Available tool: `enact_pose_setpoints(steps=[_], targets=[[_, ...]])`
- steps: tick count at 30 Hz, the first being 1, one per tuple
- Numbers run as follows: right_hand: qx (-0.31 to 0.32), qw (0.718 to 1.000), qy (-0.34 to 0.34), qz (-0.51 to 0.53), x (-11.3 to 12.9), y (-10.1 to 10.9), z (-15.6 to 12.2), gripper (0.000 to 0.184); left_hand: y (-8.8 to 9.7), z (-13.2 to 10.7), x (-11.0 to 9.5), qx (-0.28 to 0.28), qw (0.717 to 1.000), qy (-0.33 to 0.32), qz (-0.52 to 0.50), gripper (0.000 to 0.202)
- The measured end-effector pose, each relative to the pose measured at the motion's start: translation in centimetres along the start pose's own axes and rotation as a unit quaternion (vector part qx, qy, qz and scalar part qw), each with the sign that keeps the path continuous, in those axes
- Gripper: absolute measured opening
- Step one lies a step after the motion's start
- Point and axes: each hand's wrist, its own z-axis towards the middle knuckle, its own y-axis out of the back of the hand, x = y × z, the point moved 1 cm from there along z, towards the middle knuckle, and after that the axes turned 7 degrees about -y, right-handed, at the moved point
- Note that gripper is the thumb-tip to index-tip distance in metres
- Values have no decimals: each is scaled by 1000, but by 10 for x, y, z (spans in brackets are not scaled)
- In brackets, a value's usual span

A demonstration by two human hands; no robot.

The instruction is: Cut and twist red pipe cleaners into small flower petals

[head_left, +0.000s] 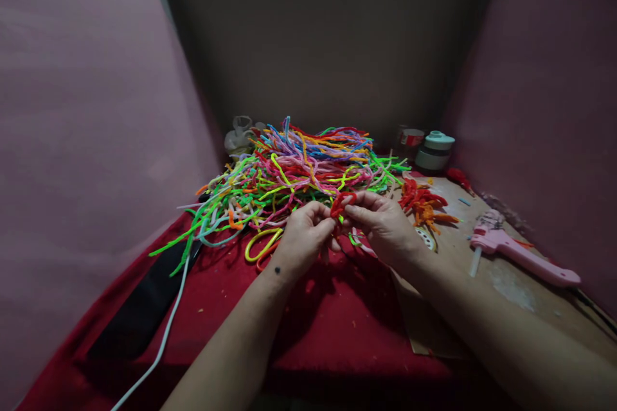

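Observation:
My left hand (303,234) and my right hand (383,221) meet over a red cloth (231,308), both pinched on one bent red pipe cleaner (341,202). Its looped part sticks up between my fingertips. Just behind my hands lies a big heap of many-coloured pipe cleaners (294,170). A yellow and orange loop (260,245) lies on the cloth beside my left wrist.
A pile of red and orange bent pieces (424,202) lies to the right, on brown cardboard (511,282). A pink glue gun (515,250) lies at the right. Small jars (434,151) stand at the back. A white cable (164,334) and a black strap (144,308) cross the left.

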Motion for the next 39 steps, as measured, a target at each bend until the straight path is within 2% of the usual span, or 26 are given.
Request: enact_pose_setpoints(steps=[6,12,15,17,19,22,24,33,39], targets=[[-41,984,72,-159,5,-2,-5,14,2,2,4,0,1000,-8,-15,8],[-53,926,173,-330,4,-2,-12,6,2,2,5,-8,1000,-12,-12,7],[-64,901,199,-380,3,-3,-14,7,1,2,5,-40,999,-12,-4,8],[-67,895,198,-394,4,-4,-14,7,-1,1,4,-53,999,-11,-4,9],[-52,912,169,-371,4,-4,-12,7,-2,1,3,-50,999,-14,-13,9],[-19,956,76,-282,4,-3,-8,9,-2,1,2,-49,998,-20,-26,8],[-4,971,34,-238,4,-3,-5,11,-1,1,2,-53,998,-22,-37,8],[-3,987,26,-156,4,0,-1,12,4,5,14,8,980,-35,-196,15],[9,999,-30,-34,2,2,2,14,1,6,12,-3,967,26,-253,16]])
